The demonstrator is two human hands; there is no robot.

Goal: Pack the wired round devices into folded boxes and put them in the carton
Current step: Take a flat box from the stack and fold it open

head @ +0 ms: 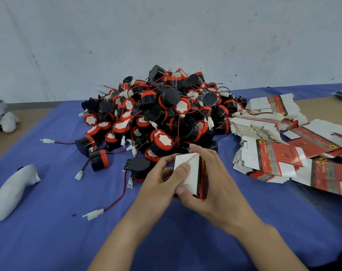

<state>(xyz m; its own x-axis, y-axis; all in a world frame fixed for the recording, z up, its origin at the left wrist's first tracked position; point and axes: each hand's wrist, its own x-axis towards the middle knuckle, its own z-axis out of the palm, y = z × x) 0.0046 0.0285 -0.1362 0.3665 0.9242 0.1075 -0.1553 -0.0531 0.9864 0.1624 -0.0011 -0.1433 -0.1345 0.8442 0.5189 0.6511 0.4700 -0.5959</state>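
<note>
Head view: just in front of the pile of wired round devices (162, 114), both hands hold a small folded box (186, 159) over the blue-covered worktop (49, 202). The left hand (160, 182) has its grip closed on the box, thumb pressing the white end flaps. The right hand (215, 182) wraps its grip round the red and black side. Right of the pile lie fanned stacks of flat box blanks (273, 157); left of the pile lies a white wrapped bundle (12, 192).
</note>
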